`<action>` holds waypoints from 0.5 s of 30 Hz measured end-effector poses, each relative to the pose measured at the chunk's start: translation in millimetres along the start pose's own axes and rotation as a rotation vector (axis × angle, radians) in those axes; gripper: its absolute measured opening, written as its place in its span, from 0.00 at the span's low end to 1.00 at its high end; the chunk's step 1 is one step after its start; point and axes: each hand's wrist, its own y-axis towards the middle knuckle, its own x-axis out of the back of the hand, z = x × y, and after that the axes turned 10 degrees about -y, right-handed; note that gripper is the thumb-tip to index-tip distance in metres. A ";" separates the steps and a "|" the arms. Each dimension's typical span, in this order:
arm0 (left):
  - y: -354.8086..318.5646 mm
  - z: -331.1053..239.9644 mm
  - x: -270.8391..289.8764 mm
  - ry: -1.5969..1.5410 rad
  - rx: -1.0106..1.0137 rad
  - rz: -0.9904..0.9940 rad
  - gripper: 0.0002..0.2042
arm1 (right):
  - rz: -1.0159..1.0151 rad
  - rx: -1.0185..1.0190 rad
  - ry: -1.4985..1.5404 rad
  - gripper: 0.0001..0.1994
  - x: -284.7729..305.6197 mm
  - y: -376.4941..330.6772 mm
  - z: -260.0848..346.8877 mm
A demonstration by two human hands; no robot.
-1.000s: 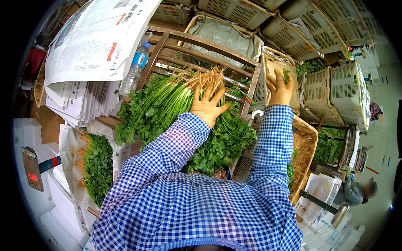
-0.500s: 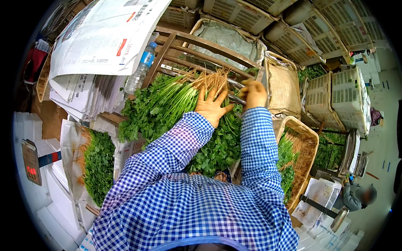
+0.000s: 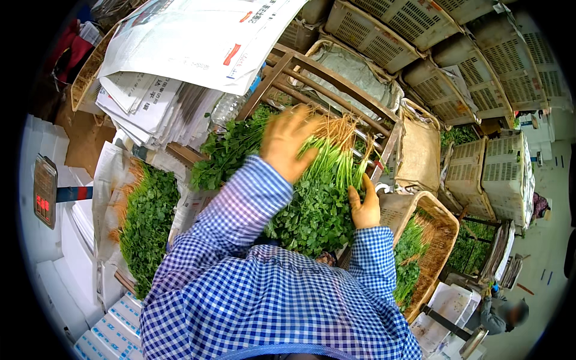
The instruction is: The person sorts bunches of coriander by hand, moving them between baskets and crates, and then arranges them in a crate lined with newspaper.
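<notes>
A heap of coriander (image 3: 318,210) with pale green stems and stringy brown roots lies in front of me, leaves toward my body and roots toward the wooden slatted rack (image 3: 336,87). Over the heap's left part is my left hand (image 3: 289,147), somewhat blurred, its thumb and fingers apart. It holds nothing that I can see; whether it touches the stems I cannot tell. My right hand (image 3: 366,204) stands at the heap's right edge, palm inward, thumb and fingers apart, beside the outer stems. More coriander leaves stick out left of my left hand.
Newspapers (image 3: 180,48) lie stacked at the upper left, a plastic bottle (image 3: 228,110) beside them. Another coriander pile (image 3: 150,207) is on the left, near a red-lit scale display (image 3: 45,192). A lined basket (image 3: 438,264) sits right; crates (image 3: 384,33) stand behind. A person (image 3: 504,312) is far right.
My left hand has lifted off the stems and shifted left. My right hand has come down from the rack to the heap's right side and opened. The view has swung slightly.
</notes>
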 end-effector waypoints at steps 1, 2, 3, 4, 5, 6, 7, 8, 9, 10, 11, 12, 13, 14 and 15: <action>-5.4 21.4 13.6 0.092 0.120 -0.042 0.32 | 0.049 -0.017 0.036 0.37 -4.7 4.9 5.8; -11.7 56.7 14.3 0.152 0.226 -0.030 0.34 | 0.095 -0.039 0.064 0.38 -9.4 10.1 10.2; -18.3 86.4 5.7 0.069 0.340 0.044 0.39 | 0.138 -0.066 0.082 0.39 -13.9 15.0 13.9; -20.8 78.1 5.1 0.063 0.437 0.153 0.41 | 0.174 -0.113 0.107 0.41 -17.2 17.2 29.1; -25.7 63.1 9.9 0.067 0.546 0.258 0.43 | 0.263 -0.211 0.250 0.44 -8.8 14.2 72.9; -21.3 49.7 6.2 -0.023 0.548 0.362 0.45 | 0.217 -0.173 0.144 0.45 -25.2 10.4 85.8; -25.3 43.8 -3.4 0.018 0.486 0.351 0.45 | 0.183 -0.129 0.038 0.46 -38.6 7.4 89.3; -25.0 36.1 -2.3 0.021 0.497 0.371 0.45 | 0.164 -0.105 0.074 0.47 -43.9 8.6 80.8; -23.6 30.4 -0.5 0.025 0.507 0.391 0.45 | 0.146 -0.082 0.109 0.48 -50.4 8.6 68.7; -22.4 36.1 0.3 -0.032 0.504 0.356 0.45 | 0.132 -0.054 0.150 0.50 -53.4 9.1 63.4; -26.6 47.7 0.2 -0.087 0.509 0.321 0.45 | 0.177 -0.062 0.218 0.51 -47.7 6.5 61.0; -30.8 59.4 -1.2 -0.142 0.514 0.286 0.45 | 0.215 -0.038 0.242 0.51 -40.8 8.5 57.2; -35.1 69.9 -7.9 -0.218 0.496 0.227 0.48 | 0.247 -0.023 0.262 0.51 -34.0 9.7 50.4; -37.0 75.2 -10.2 -0.283 0.499 0.207 0.49 | 0.284 -0.065 0.242 0.51 -29.0 13.9 44.9; -38.9 79.1 -10.9 -0.349 0.502 0.188 0.50 | 0.346 -0.095 0.251 0.53 -28.8 19.7 36.6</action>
